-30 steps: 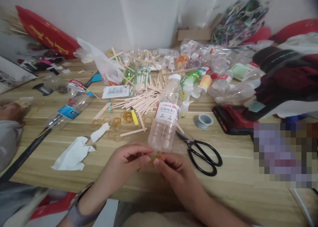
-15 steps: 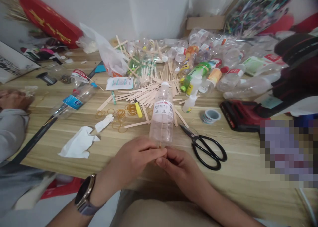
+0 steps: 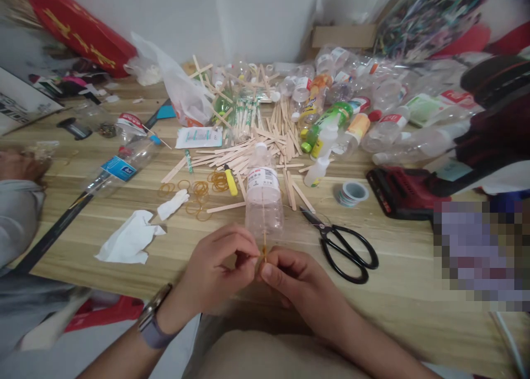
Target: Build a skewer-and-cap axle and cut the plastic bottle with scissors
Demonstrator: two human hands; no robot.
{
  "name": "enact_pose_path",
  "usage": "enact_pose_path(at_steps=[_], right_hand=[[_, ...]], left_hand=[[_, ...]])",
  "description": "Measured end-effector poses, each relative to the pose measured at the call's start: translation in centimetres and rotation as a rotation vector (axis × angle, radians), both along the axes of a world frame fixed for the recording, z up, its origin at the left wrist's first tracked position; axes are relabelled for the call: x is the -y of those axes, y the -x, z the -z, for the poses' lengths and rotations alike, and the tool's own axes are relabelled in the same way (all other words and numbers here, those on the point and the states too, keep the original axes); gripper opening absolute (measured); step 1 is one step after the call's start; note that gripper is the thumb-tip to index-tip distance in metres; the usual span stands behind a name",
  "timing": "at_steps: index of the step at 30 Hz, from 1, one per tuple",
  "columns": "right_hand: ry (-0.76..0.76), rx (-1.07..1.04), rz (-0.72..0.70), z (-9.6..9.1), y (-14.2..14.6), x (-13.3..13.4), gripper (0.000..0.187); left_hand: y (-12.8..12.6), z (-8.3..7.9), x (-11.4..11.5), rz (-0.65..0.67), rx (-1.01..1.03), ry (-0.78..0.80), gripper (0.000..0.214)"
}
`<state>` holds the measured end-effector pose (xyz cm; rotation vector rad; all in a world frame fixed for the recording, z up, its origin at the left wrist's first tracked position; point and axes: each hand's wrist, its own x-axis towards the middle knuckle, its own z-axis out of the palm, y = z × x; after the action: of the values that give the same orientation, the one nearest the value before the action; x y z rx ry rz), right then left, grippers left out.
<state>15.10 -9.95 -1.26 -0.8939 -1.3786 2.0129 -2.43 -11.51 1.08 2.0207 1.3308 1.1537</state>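
Observation:
A clear plastic bottle with a white cap and a pale label lies in front of me, its base towards me. A thin wooden stick sticks out of the base end, and an orange rubber band is wound around it. My right hand pinches the stick's near end between thumb and fingers. From the other side, my left hand closes thumb and fingertips at the rubber band, which the fingertips partly hide. Black-handled scissors lie to the right of my hands.
Loose rubber bands, a yellow-handled tool and many craft sticks lie beyond. A glue bottle, a tape roll and a red-black power tool are right; another person's sleeve is left.
My left hand has drawn back to the left and its fingers have curled up, exposing the rubber band on the stick. The bottle has shifted slightly left and turned about its length.

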Motion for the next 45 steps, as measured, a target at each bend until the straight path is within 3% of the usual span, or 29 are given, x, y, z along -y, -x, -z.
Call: enact_pose_path(at_steps=[5, 12, 17, 20, 23, 29, 32, 40, 45], right_hand=[[0.067, -0.002, 0.030, 0.6, 0.1, 0.1, 0.053], [0.155, -0.067, 0.072, 0.4, 0.4, 0.2, 0.052], [0.237, -0.120, 0.117, 0.6, 0.8, 0.3, 0.050], [0.243, -0.138, 0.119, 0.7, 1.0, 0.3, 0.050], [0.245, -0.165, 0.123, 0.8, 0.9, 0.4, 0.051], [0.220, -0.193, 0.163, 1.5, 0.9, 0.6, 0.050], [0.237, -0.182, 0.182, 1.6, 1.0, 0.6, 0.050], [0.241, -0.180, 0.174, 1.5, 1.1, 0.7, 0.047], [0.162, -0.129, 0.165, 1.5, 1.1, 0.5, 0.047]], left_hand=[[-1.6, 1.1, 1.0, -0.251, 0.281, 0.254, 0.010], [-2.3, 1.9, 1.3, -0.313, 0.608, 0.484, 0.010], [-3.1, 3.0, 1.1, -0.383, 0.737, 0.481, 0.016], [-3.6, 2.5, 0.9, -0.453, 0.647, 0.417, 0.016], [-3.6, 1.6, 0.9, -0.442, 0.492, 0.329, 0.013], [-2.2, 1.1, 1.7, -0.326, -0.253, -0.122, 0.019], [-1.8, 1.1, 2.2, -0.313, -0.489, -0.237, 0.023], [-1.0, 0.5, 2.5, -0.176, -0.741, -0.322, 0.029], [-1.2, 0.0, 1.8, -0.167, -0.723, -0.077, 0.029]])
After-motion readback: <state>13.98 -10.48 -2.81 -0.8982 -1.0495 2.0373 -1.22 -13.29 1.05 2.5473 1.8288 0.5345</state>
